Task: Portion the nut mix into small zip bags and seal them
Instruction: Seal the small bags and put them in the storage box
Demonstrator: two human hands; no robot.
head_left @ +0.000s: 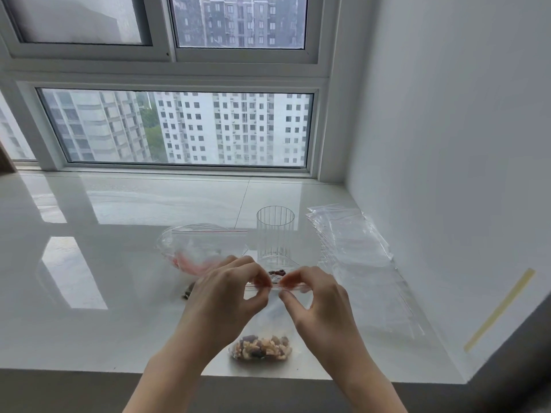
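Note:
A small clear zip bag [269, 323] hangs upright over the white sill, with nut mix [262, 348] gathered at its bottom. My left hand [226, 293] pinches the red zip strip at the bag's top from the left. My right hand [313, 296] pinches the same strip from the right. Thumbs and forefingers of both hands meet close together at the strip's middle. Behind my hands lies a large clear bag [202, 245] with a red zip line, mostly flat. A few nuts [188, 292] show beside my left wrist.
A ribbed clear glass [275, 234] stands just behind my hands. A fanned stack of empty zip bags [357, 257] lies at the right by the wall. The glossy sill [119, 263] ends at a front edge near my forearms; a window runs along the back.

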